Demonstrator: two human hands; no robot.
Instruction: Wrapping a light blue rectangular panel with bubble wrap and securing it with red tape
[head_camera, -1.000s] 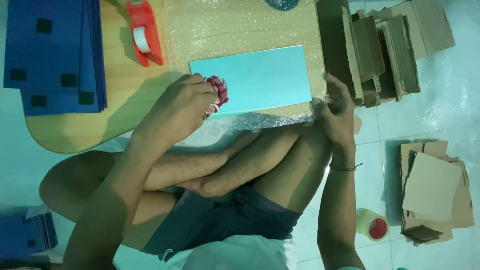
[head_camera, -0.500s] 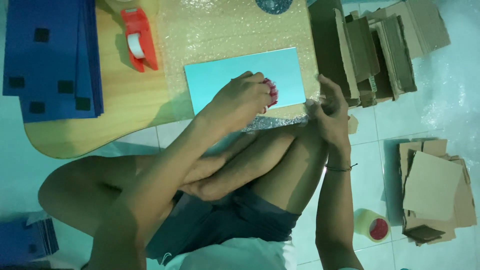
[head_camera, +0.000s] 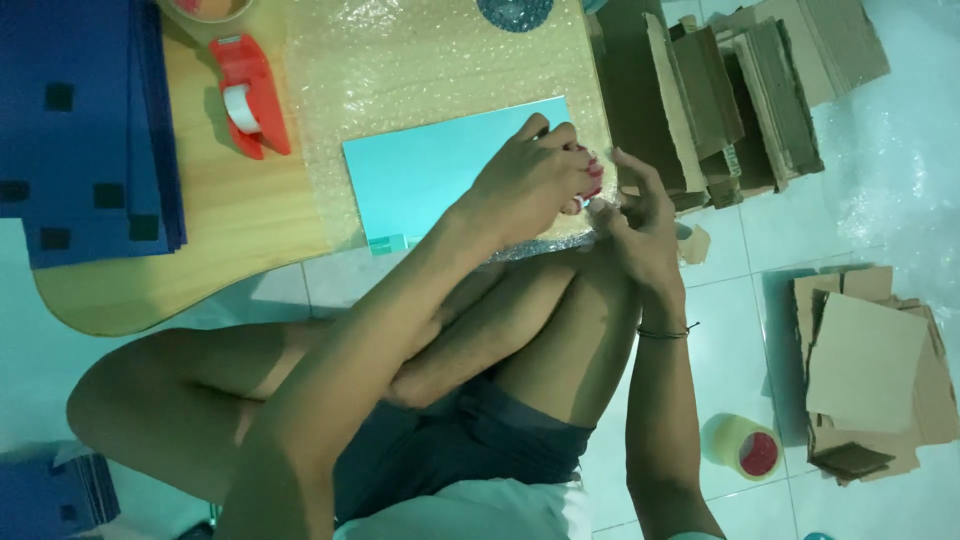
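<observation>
Both hands have met at the turquoise sheet's (head_camera: 440, 180) three-o'clock corner — left hand (head_camera: 535, 185) across, its grip closed on a small red object (head_camera: 594, 168), right hand's (head_camera: 635, 215) grip loosely open, holding nothing I can tell.

Blue sheets (head_camera: 85, 130), cardboard stack (head_camera: 870, 370).

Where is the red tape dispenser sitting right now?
In the head view, the red tape dispenser lies on the wooden table, upper left, between the stack of blue sheets and the bubble wrap.

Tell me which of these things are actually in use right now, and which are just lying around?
In use: left hand, small red thing, right hand, light blue board, bubble wrap.
Lying about: red tape dispenser, blue sheets, cardboard stacks, tape roll.
</observation>
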